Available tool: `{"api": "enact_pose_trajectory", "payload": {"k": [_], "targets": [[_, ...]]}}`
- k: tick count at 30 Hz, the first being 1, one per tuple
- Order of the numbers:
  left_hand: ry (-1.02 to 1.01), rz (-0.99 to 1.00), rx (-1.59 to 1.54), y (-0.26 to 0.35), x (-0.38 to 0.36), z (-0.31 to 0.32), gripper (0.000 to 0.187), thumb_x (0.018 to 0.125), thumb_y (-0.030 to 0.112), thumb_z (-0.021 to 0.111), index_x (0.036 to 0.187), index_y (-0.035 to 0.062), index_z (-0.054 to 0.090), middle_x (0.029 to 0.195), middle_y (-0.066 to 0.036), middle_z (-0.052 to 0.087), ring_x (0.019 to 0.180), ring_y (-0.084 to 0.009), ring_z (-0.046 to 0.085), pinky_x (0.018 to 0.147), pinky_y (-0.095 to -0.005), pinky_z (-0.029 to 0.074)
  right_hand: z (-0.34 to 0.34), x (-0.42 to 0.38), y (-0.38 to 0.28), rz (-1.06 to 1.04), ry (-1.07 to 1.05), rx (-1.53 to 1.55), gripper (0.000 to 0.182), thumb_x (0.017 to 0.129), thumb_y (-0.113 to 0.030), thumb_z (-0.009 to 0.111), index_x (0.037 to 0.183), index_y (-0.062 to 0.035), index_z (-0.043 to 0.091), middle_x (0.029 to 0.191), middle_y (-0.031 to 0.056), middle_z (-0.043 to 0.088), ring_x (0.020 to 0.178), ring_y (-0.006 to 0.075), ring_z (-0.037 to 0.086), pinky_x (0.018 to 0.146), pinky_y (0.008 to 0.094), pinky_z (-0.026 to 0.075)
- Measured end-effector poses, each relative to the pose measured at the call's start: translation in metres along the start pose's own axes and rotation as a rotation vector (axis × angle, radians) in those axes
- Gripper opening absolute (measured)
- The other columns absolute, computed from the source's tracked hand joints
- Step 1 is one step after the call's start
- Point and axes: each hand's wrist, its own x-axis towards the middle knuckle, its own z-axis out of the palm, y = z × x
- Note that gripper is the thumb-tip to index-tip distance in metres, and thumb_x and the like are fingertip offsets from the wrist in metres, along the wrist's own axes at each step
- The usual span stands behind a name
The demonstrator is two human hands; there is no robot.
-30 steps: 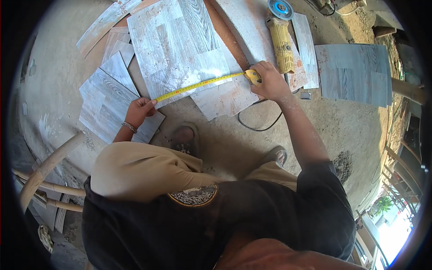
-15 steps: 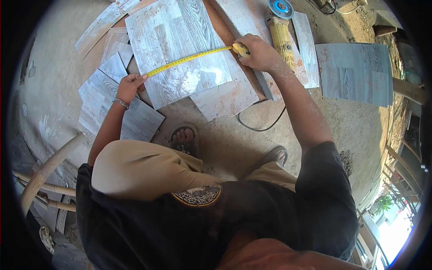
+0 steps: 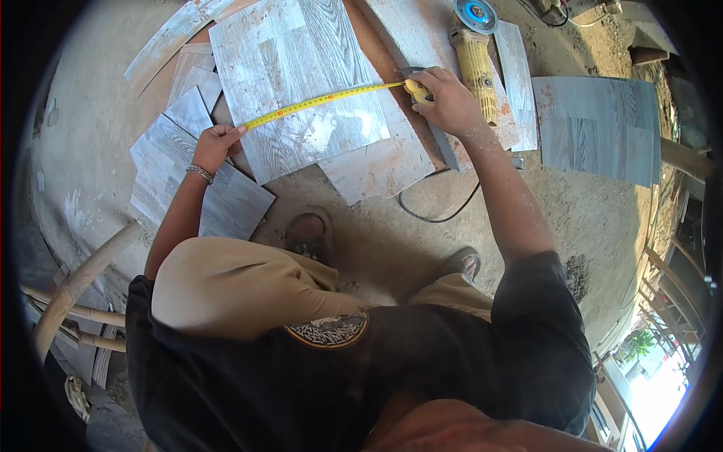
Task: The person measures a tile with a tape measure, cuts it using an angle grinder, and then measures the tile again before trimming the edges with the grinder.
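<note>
A yellow tape measure (image 3: 324, 100) stretches across a grey wood-patterned tile (image 3: 301, 56), bowing slightly over its surface. My left hand (image 3: 216, 143) pinches the tape's free end at the tile's left edge. Past the tile's right edge, my right hand (image 3: 452, 102) is wrapped round the yellow tape case. Beneath the tile lies a dusty, pale slab (image 3: 380, 166) with a broken lower edge. Just right of my right hand is a yellow angle grinder (image 3: 474, 71) with a blue disc.
Several cut tile pieces (image 3: 203, 184) lie below my left hand. More tiles (image 3: 599, 124) are stacked at the right. A black cable (image 3: 440, 218) loops on the concrete floor near my feet. Bamboo poles (image 3: 83, 286) stand at the lower left.
My right hand and the tape case have moved a little to the right, drawing out more tape. My left hand stays at the tile's left edge.
</note>
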Motion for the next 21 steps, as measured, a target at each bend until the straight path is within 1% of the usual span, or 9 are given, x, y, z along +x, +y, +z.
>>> {"api": "enact_pose_trajectory", "payload": {"k": [7,13,14,15,16,18,19,21], "targets": [[0.011,0.004,-0.022,0.0,-0.002,0.003,0.037,0.093,0.029,0.077,0.069,0.008,0.058,0.062,0.0,0.057,0.053,-0.0077,0.047,0.052,-0.0251,0.037,0.0,-0.001,-0.004,0.034,-0.008,-0.005,0.053,0.08,-0.016,0.078,0.13,-0.0108,0.062,0.128,0.0119,0.061,0.125,0.0329,0.057,0.106,0.0426,0.048],[0.008,0.013,-0.04,-0.004,-0.001,0.002,0.037,0.093,0.029,0.077,0.07,0.0078,0.059,0.062,0.0,0.056,0.053,-0.0075,0.045,0.051,-0.0251,0.036,0.002,0.0,-0.001,0.0,0.006,-0.03,0.054,0.079,-0.016,0.078,0.13,-0.0117,0.062,0.126,0.0122,0.061,0.123,0.0331,0.058,0.104,0.0432,0.049],[-0.003,0.016,-0.029,-0.005,0.0,0.0,0.036,0.093,0.03,0.077,0.072,0.0072,0.06,0.063,0.0,0.058,0.054,-0.0076,0.048,0.052,-0.0249,0.038,0.001,0.003,0.0,-0.004,0.012,-0.031,0.054,0.079,-0.016,0.078,0.13,-0.0117,0.062,0.126,0.0122,0.061,0.123,0.0331,0.058,0.104,0.0432,0.049],[-0.014,0.018,-0.018,-0.005,0.001,-0.003,0.035,0.093,0.031,0.077,0.074,0.0066,0.062,0.065,-0.001,0.06,0.054,-0.0077,0.05,0.052,-0.0247,0.04,-0.001,0.006,-0.002,-0.002,-0.037,-0.029,0.054,0.078,-0.016,0.077,0.13,-0.012,0.062,0.125,0.0122,0.061,0.122,0.0329,0.058,0.103,0.0436,0.05],[-0.01,0.02,-0.018,-0.005,0.002,-0.008,0.035,0.093,0.031,0.077,0.074,0.0066,0.062,0.065,-0.001,0.06,0.054,-0.0077,0.05,0.052,-0.0247,0.04,-0.004,0.007,-0.004,0.003,-0.088,-0.026,0.053,0.078,-0.016,0.076,0.129,-0.0123,0.062,0.123,0.0122,0.061,0.121,0.0326,0.058,0.102,0.044,0.05],[0.019,0.014,-0.023,-0.002,0.006,-0.016,0.034,0.093,0.034,0.077,0.079,0.0051,0.066,0.07,-0.003,0.066,0.058,-0.0083,0.056,0.056,-0.0241,0.046,-0.013,0.016,-0.015,0.008,-0.115,-0.044,0.054,0.078,-0.016,0.075,0.13,-0.0127,0.061,0.123,0.0127,0.06,0.121,0.0332,0.058,0.102,0.0446,0.051],[0.027,0.019,-0.024,0.002,0.009,-0.019,0.034,0.093,0.034,0.077,0.079,0.0051,0.066,0.07,-0.003,0.066,0.058,-0.0083,0.056,0.056,-0.0241,0.046,-0.016,0.023,-0.021,0.017,-0.141,-0.062,0.055,0.078,-0.016,0.075,0.131,-0.0131,0.06,0.123,0.0131,0.059,0.12,0.0338,0.058,0.101,0.0453,0.051],[0.1,0.033,0.028,0.012,0.02,-0.027,0.035,0.093,0.037,0.077,0.082,0.0047,0.069,0.075,-0.005,0.07,0.061,-0.0089,0.06,0.059,-0.0241,0.05,-0.016,0.043,-0.023,-0.018,-0.117,-0.107,0.055,0.079,-0.015,0.073,0.133,-0.0138,0.059,0.124,0.0139,0.059,0.121,0.0347,0.057,0.101,0.0459,0.051]]}}
